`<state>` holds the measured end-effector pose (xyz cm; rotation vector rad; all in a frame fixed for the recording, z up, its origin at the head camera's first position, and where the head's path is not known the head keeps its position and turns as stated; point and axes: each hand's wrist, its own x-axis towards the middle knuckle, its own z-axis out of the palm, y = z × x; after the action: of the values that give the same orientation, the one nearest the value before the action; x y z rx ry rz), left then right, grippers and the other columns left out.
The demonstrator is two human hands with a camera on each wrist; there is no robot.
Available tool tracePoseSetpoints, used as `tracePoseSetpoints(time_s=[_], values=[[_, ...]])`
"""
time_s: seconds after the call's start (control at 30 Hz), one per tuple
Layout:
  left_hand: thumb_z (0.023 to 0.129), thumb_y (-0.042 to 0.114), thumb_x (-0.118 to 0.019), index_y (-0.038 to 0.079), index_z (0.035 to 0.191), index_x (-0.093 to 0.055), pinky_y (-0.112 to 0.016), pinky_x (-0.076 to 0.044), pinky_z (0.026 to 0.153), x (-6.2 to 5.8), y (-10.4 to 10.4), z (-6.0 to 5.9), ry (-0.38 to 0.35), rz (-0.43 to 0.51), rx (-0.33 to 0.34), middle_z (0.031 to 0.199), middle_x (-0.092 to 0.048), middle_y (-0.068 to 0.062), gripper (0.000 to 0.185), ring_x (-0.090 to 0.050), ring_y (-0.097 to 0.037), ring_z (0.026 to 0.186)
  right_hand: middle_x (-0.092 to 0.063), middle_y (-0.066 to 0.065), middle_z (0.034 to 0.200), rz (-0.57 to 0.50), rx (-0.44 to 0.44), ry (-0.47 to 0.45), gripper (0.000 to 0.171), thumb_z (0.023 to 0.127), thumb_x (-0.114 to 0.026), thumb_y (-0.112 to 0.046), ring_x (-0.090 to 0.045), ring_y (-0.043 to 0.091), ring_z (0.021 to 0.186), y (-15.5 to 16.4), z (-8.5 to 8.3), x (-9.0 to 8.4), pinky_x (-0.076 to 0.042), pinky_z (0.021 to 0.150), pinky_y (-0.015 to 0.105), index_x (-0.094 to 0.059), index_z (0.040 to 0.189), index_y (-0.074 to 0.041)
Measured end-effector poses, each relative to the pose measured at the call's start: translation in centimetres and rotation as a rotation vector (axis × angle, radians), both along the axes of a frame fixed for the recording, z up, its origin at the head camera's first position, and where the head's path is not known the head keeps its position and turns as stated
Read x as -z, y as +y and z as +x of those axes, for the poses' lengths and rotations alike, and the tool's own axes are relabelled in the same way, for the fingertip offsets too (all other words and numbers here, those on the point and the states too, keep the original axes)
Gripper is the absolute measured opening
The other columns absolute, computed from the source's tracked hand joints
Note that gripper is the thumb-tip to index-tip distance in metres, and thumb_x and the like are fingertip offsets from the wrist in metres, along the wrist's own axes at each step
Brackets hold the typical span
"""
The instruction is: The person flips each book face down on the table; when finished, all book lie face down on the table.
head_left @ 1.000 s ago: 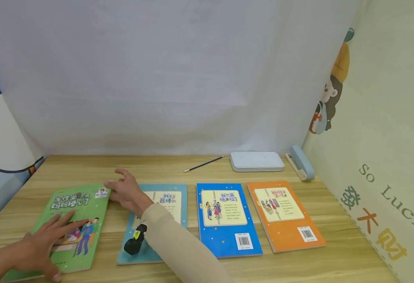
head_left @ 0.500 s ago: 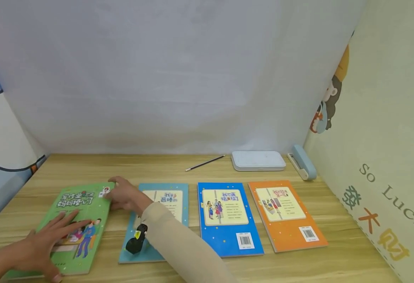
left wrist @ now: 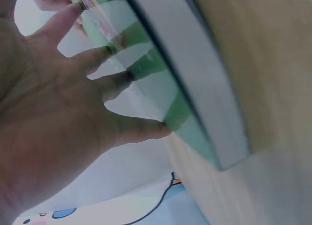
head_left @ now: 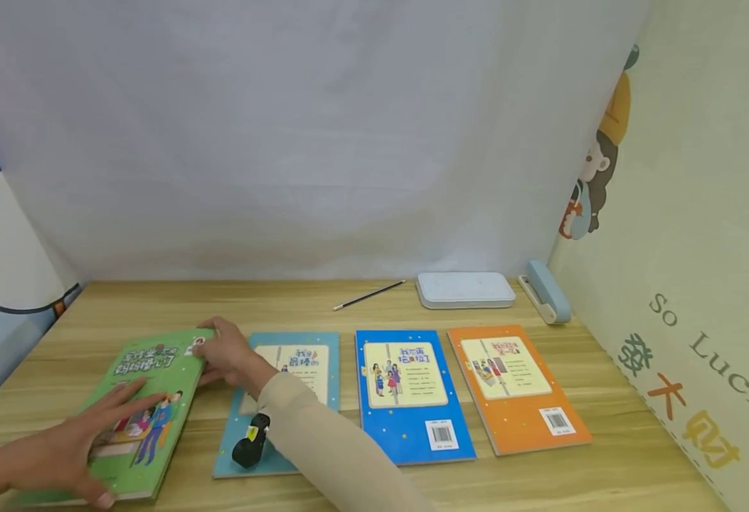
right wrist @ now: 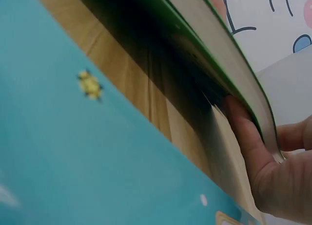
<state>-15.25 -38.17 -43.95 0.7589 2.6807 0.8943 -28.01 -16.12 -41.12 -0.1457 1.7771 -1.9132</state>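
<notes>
A green book with a cartoon cover lies at the left of the table, its right side lifted off the wood. Fingers spread, my left hand rests on the cover; the left wrist view has its fingertips touching the green surface, above the white page edges. My right hand grips the far right corner. In the right wrist view, the thumb of the right hand is under the book and a finger is on the other side. A teal book lies partly hidden beneath my right forearm.
Blue and orange books lie further right, back covers up. Behind them are a pencil, a pale case and a light blue stapler. A white curtain stands behind the table, a printed panel at the right.
My right hand has closed on the green book's far right corner, its fingers stretched out before. The book's right side has risen and shifted slightly right. My left hand stays on the cover.
</notes>
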Motion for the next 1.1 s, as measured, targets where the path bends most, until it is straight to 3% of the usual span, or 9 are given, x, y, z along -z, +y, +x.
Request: tracePoseSetpoints(time_s=[0.17, 0.33, 0.43, 0.57, 0.7, 0.87, 0.97, 1.03, 1.1], values=[[0.084, 0.046, -0.078, 0.024, 0.16, -0.022, -0.08, -0.04, 0.071, -0.5, 0.4, -0.2, 0.018, 0.024, 0.004, 0.155, -0.005, -0.043, 0.097, -0.021, -0.07, 0.129, -0.069, 0.023, 0.083, -0.055, 0.061, -0.004, 0.035, 0.093, -0.058, 0.006, -0.07, 0.053, 0.089, 0.4, 0.0, -0.2, -0.06, 0.069, 0.057, -0.062, 0.121, -0.015], [0.078, 0.05, -0.082, 0.03, 0.16, -0.022, -0.086, -0.033, 0.064, -2.0, 1.8, 0.2, 0.146, -0.062, -0.052, 0.156, -0.015, -0.038, 0.104, -0.029, -0.068, 0.128, -0.071, 0.021, 0.084, -0.084, 0.07, -0.013, 0.032, 0.094, -0.059, 0.004, -0.07, 0.052, 0.091, 1.3, -0.2, -1.1, -0.061, 0.064, 0.05, -0.062, 0.116, -0.02], [0.068, 0.047, -0.089, 0.034, 0.16, -0.019, -0.091, -0.025, 0.065, -3.5, 3.1, 0.3, 0.171, -0.141, -0.107, 0.155, -0.017, -0.037, 0.116, -0.03, -0.069, 0.128, -0.072, 0.022, 0.089, -0.123, 0.066, -0.016, 0.032, 0.095, -0.058, 0.003, -0.069, 0.052, 0.094, 2.0, -0.6, -1.7, -0.061, 0.07, 0.052, -0.061, 0.119, -0.017], [0.048, 0.048, -0.095, 0.036, 0.16, -0.015, -0.094, -0.017, 0.078, -5.6, 5.1, 0.5, 0.172, -0.193, -0.177, 0.158, -0.013, -0.034, 0.138, -0.019, -0.07, 0.134, -0.073, 0.028, 0.098, -0.167, 0.081, -0.032, 0.031, 0.095, -0.057, 0.004, -0.067, 0.052, 0.101, 3.0, -1.2, -2.6, -0.058, 0.082, 0.057, -0.061, 0.121, -0.012], [0.047, 0.051, -0.095, 0.037, 0.16, -0.017, -0.092, -0.014, 0.087, -6.8, 6.8, 0.7, 0.232, -0.208, -0.231, 0.162, -0.014, -0.028, 0.137, -0.015, -0.064, 0.141, -0.071, 0.031, 0.105, -0.199, 0.085, -0.037, 0.027, 0.095, -0.056, 0.004, -0.064, 0.052, 0.107, 3.7, -1.9, -3.7, -0.053, 0.092, 0.06, -0.058, 0.117, -0.01], [0.059, 0.039, -0.094, 0.039, 0.157, -0.027, -0.088, -0.021, 0.089, -7.6, 8.1, 0.8, 0.359, -0.218, -0.239, 0.161, -0.025, -0.023, 0.119, -0.029, -0.06, 0.138, -0.069, 0.032, 0.107, -0.24, 0.075, -0.042, 0.023, 0.095, -0.054, 0.004, -0.062, 0.053, 0.11, 4.5, -2.5, -4.7, -0.053, 0.092, 0.06, -0.055, 0.114, -0.01], [0.068, 0.018, -0.091, 0.038, 0.152, -0.038, -0.086, -0.031, 0.084, -8.0, 8.7, 0.8, 0.472, -0.223, -0.213, 0.159, -0.035, -0.018, 0.101, -0.041, -0.057, 0.132, -0.069, 0.032, 0.107, -0.246, 0.089, -0.041, 0.023, 0.095, -0.054, 0.004, -0.063, 0.052, 0.11, 5.0, -2.9, -5.1, -0.055, 0.088, 0.056, -0.056, 0.113, -0.009], [0.067, 0.002, -0.086, 0.038, 0.15, -0.042, -0.084, -0.037, 0.079, -8.4, 9.1, 0.7, 0.525, -0.233, -0.191, 0.155, -0.041, -0.017, 0.101, -0.047, -0.056, 0.128, -0.07, 0.031, 0.106, -0.239, 0.094, -0.033, 0.022, 0.094, -0.055, 0.004, -0.065, 0.051, 0.108, 5.3, -3.0, -5.4, -0.058, 0.085, 0.052, -0.057, 0.112, -0.009], [0.06, -0.012, -0.081, 0.037, 0.15, -0.043, -0.075, -0.046, 0.077, -8.9, 9.4, 0.6, 0.579, -0.26, -0.166, 0.151, -0.046, -0.018, 0.109, -0.053, -0.053, 0.123, -0.071, 0.031, 0.105, -0.237, 0.09, -0.027, 0.022, 0.094, -0.056, 0.004, -0.065, 0.051, 0.108, 5.4, -3.1, -5.7, -0.059, 0.081, 0.049, -0.057, 0.111, -0.009]])
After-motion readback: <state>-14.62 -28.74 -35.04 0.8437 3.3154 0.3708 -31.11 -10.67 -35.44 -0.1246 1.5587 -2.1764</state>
